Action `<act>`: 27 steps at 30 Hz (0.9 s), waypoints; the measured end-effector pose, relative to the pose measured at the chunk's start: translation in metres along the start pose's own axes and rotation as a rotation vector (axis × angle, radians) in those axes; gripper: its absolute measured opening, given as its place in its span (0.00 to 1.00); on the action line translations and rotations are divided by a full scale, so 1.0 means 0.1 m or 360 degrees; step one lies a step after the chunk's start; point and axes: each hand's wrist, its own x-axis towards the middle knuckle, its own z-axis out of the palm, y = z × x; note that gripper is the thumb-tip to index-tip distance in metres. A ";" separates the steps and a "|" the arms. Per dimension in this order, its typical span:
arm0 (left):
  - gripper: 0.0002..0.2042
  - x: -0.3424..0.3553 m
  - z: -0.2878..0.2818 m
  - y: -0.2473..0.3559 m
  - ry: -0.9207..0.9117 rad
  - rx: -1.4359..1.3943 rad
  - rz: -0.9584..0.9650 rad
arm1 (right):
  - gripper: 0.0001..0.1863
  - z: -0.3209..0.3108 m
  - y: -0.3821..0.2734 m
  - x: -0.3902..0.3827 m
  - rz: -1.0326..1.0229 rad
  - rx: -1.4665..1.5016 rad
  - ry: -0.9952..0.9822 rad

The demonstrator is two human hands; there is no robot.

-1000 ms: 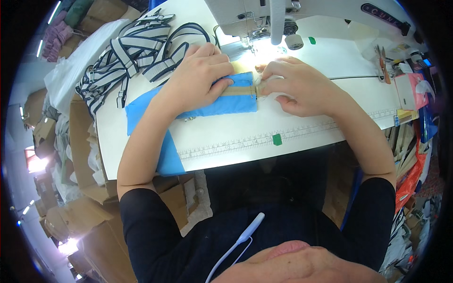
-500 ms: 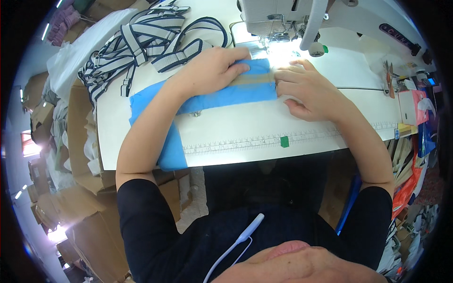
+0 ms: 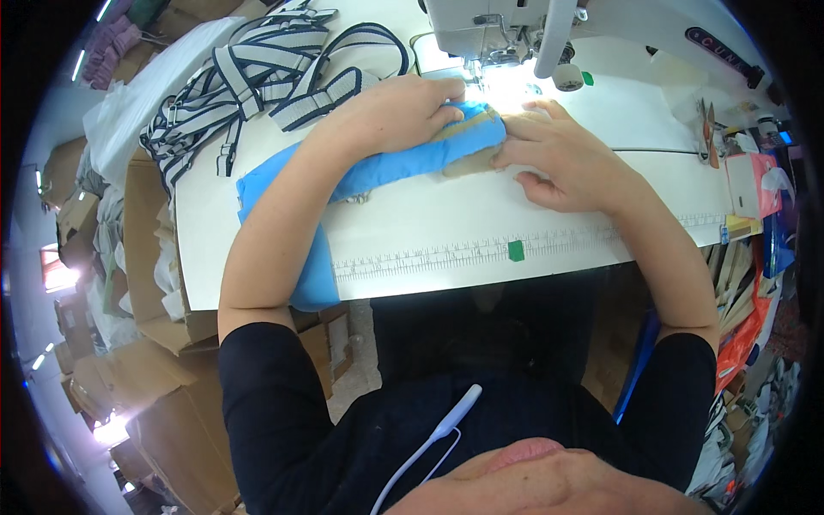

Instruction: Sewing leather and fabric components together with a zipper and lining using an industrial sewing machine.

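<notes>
A long piece of blue fabric point(image 3: 386, 176) with a tan strip point(image 3: 463, 126) along it lies slantwise on the white sewing table, its far edge just in front of the sewing machine's lit needle area. My left hand point(image 3: 390, 118) is closed on its upper edge, thumb and index finger pinching it. At the fabric's right end is my right hand point(image 3: 575, 159), fingers apart and bent, fingertips touching the cloth, thumb held away. A beige patch point(image 3: 474, 163) shows below the blue end, beside the right fingertips. My left forearm covers part of the fabric, which hangs over the front edge.
Above the hands stands the white sewing machine point(image 3: 489, 26). Striped webbing straps point(image 3: 257, 77) are heaped at the back left. A ruler strip point(image 3: 429, 260) with green tape point(image 3: 516, 251) runs along the front. Snips point(image 3: 709, 133) and a pink box point(image 3: 748, 184) are at right; cardboard boxes point(image 3: 184, 429) at left.
The fabric's right end has tilted upward and folded, exposing a beige patch underneath. My left hand has shifted slightly up and right with the cloth; the right hand has moved slightly up.
</notes>
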 end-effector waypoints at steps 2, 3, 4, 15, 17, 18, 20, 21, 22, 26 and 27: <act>0.12 0.01 0.02 0.00 0.0005 0.0061 0.0005 | 0.14 0.00 0.00 -0.01 0.0023 0.0000 0.0024; 0.13 0.01 0.02 -0.01 0.0050 0.0046 0.0039 | 0.14 0.01 0.00 -0.01 0.0028 0.0013 0.0022; 0.13 0.00 0.03 -0.03 0.0095 0.0029 0.0073 | 0.14 0.03 0.01 -0.01 -0.0028 0.0011 0.0134; 0.20 0.01 0.11 -0.11 0.0203 0.0040 0.0160 | 0.12 0.03 0.14 -0.04 0.0050 0.0327 0.0234; 0.21 0.00 0.11 -0.09 0.0190 0.0027 0.0120 | 0.14 0.06 0.10 -0.03 0.0140 0.0402 0.0383; 0.21 0.00 0.11 -0.09 0.0185 0.0025 0.0121 | 0.14 0.05 0.09 -0.02 0.0143 0.0406 0.0382; 0.21 0.00 0.11 -0.08 0.0196 0.0026 0.0133 | 0.16 0.02 0.07 0.00 -0.0035 0.0185 0.0366; 0.21 0.00 0.11 -0.07 0.0190 0.0023 0.0137 | 0.16 0.03 0.06 -0.01 -0.0027 0.0188 0.0366; 0.20 0.00 0.11 -0.06 0.0197 0.0033 0.0107 | 0.17 0.05 0.07 -0.02 -0.0037 0.0182 0.0390; 0.20 -0.01 0.14 -0.09 0.0273 0.0043 0.0095 | 0.18 0.05 0.07 -0.01 -0.0028 0.0181 0.0362; 0.20 0.00 0.15 -0.08 0.0269 0.0041 0.0103 | 0.18 0.05 0.09 -0.02 -0.0019 0.0180 0.0363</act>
